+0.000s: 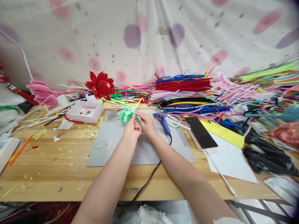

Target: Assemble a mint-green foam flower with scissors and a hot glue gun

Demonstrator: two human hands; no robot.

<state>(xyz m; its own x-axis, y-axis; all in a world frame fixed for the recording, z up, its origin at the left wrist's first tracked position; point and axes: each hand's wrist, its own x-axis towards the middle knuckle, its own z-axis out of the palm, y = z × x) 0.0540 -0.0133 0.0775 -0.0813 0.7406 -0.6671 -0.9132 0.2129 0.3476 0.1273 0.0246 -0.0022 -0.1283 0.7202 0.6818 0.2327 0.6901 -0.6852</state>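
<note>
A mint-green pipe-cleaner flower (126, 114) is held above the grey cutting mat (109, 155). My left hand (132, 127) is closed, its fingers pinching the flower's base. Right beside it, my right hand (146, 123) has its fingers bent together at the same base, and the fingertips of both hands meet there. The exact grip is partly hidden by the fingers. Just right of my right hand lies a blue glue gun (163, 123) on the mat, its black cord (151, 175) running down past the table's front edge.
A white box (86, 112) with small bits and a red flower (101, 84) stand at the left back. Bundles of coloured pipe cleaners (184, 84) line the back. A phone (201, 133), white paper (231, 158) and a black plastic bag (268, 155) lie to the right.
</note>
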